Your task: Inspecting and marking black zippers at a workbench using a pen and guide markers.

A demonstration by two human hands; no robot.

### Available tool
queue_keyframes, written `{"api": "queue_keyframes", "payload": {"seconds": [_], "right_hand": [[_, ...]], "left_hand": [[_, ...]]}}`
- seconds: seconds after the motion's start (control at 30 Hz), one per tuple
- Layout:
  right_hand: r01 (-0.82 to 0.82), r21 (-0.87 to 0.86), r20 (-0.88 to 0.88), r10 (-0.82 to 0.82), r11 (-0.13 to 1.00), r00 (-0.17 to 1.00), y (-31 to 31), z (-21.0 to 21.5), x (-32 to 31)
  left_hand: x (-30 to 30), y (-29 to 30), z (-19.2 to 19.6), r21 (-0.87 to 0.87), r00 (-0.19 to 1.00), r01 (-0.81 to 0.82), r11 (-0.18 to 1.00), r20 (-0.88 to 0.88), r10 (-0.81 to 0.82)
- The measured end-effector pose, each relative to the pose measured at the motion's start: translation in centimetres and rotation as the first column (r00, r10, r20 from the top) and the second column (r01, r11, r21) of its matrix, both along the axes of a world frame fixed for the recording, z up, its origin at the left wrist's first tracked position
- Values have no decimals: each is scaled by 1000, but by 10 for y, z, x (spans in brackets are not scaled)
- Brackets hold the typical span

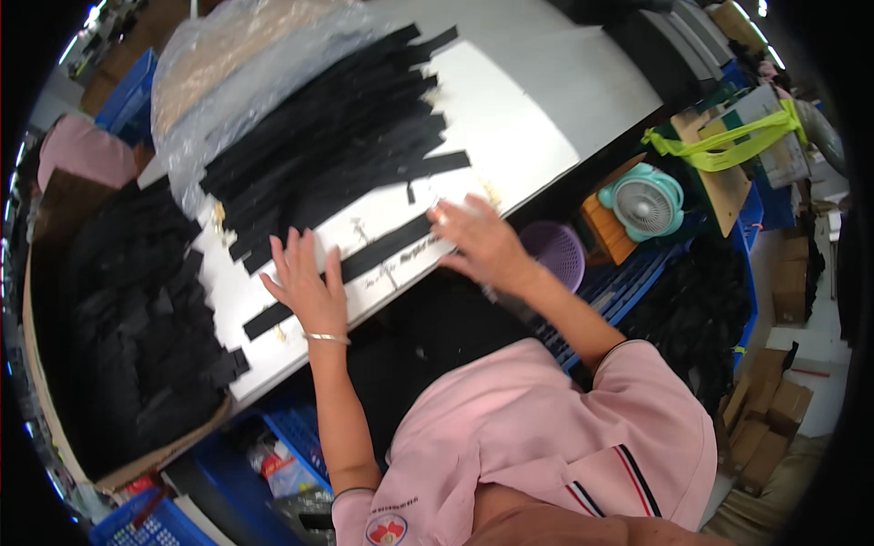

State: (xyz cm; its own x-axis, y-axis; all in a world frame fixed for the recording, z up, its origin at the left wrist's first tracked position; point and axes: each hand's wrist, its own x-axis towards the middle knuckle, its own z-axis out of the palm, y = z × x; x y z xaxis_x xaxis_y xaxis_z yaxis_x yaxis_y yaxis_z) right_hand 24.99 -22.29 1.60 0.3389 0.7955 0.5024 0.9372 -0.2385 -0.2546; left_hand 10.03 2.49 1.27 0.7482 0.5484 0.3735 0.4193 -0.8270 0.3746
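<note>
A single black fabric strip (pixel 387 247) lies slantwise on the white board (pixel 510 109), near the board's front edge. My left hand (pixel 308 280) rests over its left part, fingers spread and palm down. At the strip's right end is my right hand (pixel 482 244), its fingers stretched over the end and its thumb apart; a small pale spot shows at the fingertips, too small to name. Beyond both hands lies a wide pile of overlapping black strips (pixel 328 136). A small black scrap (pixel 411 192) sits between pile and strip.
A large carton (pixel 55 391) full of black strips stands at the left. Clear plastic sheeting (pixel 196 109) lies behind the pile. Right of the table are a turquoise fan (pixel 645 202), a purple basket (pixel 557 238) and blue crates (pixel 628 296). Another person (pixel 86 155) is at the far left.
</note>
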Motion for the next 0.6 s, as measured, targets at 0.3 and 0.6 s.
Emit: {"api": "queue_keyframes", "payload": {"seconds": [0.3,0.6], "right_hand": [[133,3,-78,-132,991,988,-30,-12,37],[175,-29,-65,-176,984,982,-39,-12,41]], "left_hand": [[-40,-51,7,-45,981,159,986,-101,-163],[-76,-45,0,-26,987,-7,1000,-158,3]]}}
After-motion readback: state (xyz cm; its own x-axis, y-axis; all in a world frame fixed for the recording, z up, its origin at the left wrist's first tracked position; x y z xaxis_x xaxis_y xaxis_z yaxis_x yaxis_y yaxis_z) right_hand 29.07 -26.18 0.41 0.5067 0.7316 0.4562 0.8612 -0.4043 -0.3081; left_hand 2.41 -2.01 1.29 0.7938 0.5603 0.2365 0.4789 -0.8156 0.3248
